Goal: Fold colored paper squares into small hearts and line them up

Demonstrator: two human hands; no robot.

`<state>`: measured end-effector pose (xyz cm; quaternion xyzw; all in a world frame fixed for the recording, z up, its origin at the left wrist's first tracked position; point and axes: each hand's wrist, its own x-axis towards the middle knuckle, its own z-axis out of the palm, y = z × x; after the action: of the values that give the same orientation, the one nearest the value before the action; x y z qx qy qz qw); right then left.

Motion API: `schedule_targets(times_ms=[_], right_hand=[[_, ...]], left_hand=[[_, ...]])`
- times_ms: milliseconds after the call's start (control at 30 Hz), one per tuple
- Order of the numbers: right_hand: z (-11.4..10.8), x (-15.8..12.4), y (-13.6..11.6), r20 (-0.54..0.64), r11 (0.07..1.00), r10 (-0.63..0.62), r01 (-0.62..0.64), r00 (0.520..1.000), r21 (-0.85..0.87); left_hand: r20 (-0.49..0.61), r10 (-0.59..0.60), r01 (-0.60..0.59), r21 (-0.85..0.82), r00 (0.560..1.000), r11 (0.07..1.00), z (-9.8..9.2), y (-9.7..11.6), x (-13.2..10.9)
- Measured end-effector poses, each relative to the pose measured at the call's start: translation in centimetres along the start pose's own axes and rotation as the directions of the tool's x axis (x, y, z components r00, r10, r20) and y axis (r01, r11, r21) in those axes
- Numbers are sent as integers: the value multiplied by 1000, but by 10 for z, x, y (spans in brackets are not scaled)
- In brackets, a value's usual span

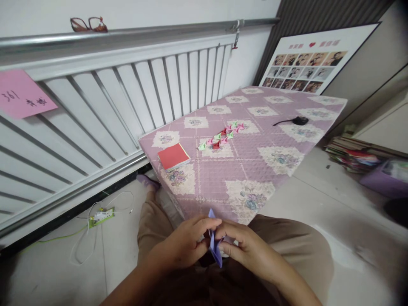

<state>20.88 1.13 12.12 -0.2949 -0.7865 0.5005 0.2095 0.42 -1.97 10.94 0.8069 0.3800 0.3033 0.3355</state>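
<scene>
A small folded piece of purple paper [215, 246] is pinched between both my hands, low in the view above my lap. My left hand [186, 242] grips its left side with thumb and fingers closed. My right hand [245, 244] holds its right side, fingers curled. Ahead on the pink quilted table [270, 140] lies a row of several small folded paper pieces [223, 136] in pink, red and green. A stack of square paper with a red top sheet [174, 156] rests near the table's left corner.
A white radiator [111, 106] runs along the left wall, with glasses [88, 24] on its top rail and a pink note [21, 93] stuck on. A black object [298, 120] lies far on the table. Books [350, 155] and a framed photo collage [306, 63] stand right. A cable and green device [100, 215] lie on the floor.
</scene>
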Motion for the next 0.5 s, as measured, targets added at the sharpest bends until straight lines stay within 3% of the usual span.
schedule_targets(times_ms=[300, 500], right_hand=[[-9, -5, 8, 90, 985, 134, -142, 987, 97], [-11, -7, 22, 108, 943, 203, -224, 973, 247]], left_hand=[[119, 21, -8, -108, 993, 994, -19, 3, 9], [200, -48, 84, -175, 979, 981, -30, -1, 16]])
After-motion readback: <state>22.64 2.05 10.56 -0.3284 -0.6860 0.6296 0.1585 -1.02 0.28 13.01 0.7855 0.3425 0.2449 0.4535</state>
